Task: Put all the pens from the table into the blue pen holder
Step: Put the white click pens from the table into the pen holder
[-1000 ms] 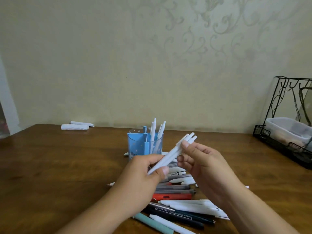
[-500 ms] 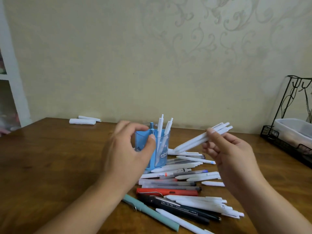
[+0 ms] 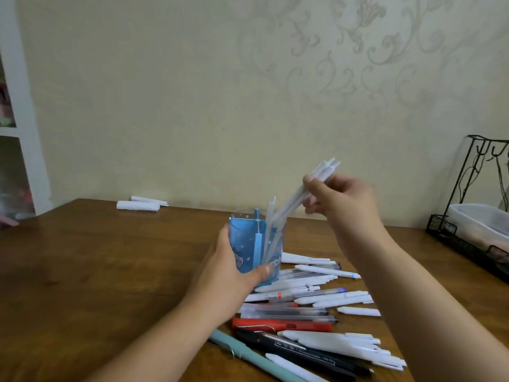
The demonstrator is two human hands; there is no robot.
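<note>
While the left hand [image 3: 234, 274] is wrapped around the blue pen holder [image 3: 254, 244], white pens [image 3: 300, 194] are pinched in the right hand's [image 3: 341, 199] closed fingers [image 3: 312, 180] — tips partly in. If released askew, the bundle could be spilled or the holder tipped.

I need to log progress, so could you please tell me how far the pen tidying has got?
Early stage. One white pen already stands in the translucent blue pen holder, steadied by the left hand. The right hand is lowering a bundle of white pens in. The scattered pile of pens remains on the table.

Two bare forearms, no sleeves, left hand [image 3: 234, 274], right hand [image 3: 341, 199], unadorned fingers
</note>
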